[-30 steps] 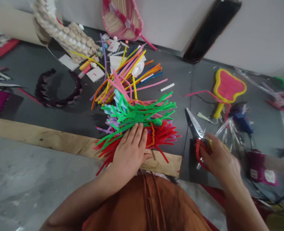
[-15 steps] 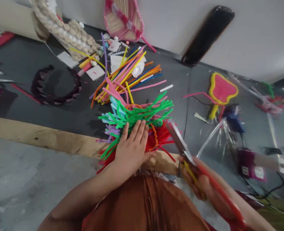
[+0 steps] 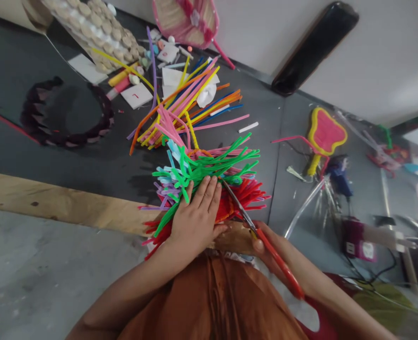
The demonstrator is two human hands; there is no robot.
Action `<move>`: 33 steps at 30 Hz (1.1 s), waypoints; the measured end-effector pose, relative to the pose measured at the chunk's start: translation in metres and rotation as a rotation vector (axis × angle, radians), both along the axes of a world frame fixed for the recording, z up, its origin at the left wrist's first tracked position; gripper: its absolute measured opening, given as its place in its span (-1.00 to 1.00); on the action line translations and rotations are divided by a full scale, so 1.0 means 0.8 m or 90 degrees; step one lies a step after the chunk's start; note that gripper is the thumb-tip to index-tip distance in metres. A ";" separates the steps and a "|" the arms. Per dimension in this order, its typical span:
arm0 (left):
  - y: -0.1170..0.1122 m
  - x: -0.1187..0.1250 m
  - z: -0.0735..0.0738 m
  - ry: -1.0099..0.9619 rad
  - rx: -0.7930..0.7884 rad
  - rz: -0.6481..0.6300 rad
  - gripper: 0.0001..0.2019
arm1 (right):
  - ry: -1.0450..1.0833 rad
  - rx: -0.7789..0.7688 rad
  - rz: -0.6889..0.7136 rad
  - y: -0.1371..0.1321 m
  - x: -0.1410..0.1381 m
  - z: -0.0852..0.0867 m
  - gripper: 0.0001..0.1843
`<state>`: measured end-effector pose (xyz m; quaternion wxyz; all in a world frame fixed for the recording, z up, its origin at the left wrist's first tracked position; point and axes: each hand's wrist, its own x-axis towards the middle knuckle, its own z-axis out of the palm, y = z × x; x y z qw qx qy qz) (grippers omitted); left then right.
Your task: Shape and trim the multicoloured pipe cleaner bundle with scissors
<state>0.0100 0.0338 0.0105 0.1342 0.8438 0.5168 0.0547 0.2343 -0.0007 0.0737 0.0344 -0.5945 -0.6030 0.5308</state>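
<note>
My left hand [image 3: 196, 215] lies flat with its fingers stretched over a bundle of green pipe cleaners [image 3: 219, 165], pressing on it. Beneath and beside the bundle are red pipe cleaners [image 3: 253, 194], and light blue and purple ones stick out on the left. My right hand [image 3: 270, 248] is closed round the handles of scissors [image 3: 279, 264] with red and yellow grips. Their blades reach over the red bundle, the tips close to my left fingertips and the green stems. Whether the tips touch any stem I cannot tell.
Loose pink, yellow, orange and blue pipe cleaners [image 3: 187, 108] lie beyond the bundle. A dark braided headband [image 3: 95, 130] is at left. To the right are a pink-and-yellow shape [image 3: 325, 132], a blue glue gun [image 3: 339, 177] and cables. A black phone-like object [image 3: 317, 47] leans at the back.
My right hand has brought the scissors left, so the blades now lie over the red bundle by my left fingers. My left hand stays on the green stems. The view has shifted slightly.
</note>
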 end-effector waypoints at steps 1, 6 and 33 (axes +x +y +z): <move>0.000 0.000 0.001 0.001 -0.005 0.001 -0.05 | 0.011 -0.016 0.000 0.001 -0.001 0.000 -0.49; 0.002 0.000 0.005 0.001 -0.026 0.003 -0.09 | 0.024 -0.032 -0.003 0.003 -0.006 -0.001 -0.52; 0.001 -0.001 0.004 -0.005 -0.018 -0.003 -0.09 | -0.064 -0.007 0.058 0.009 -0.015 0.018 -0.52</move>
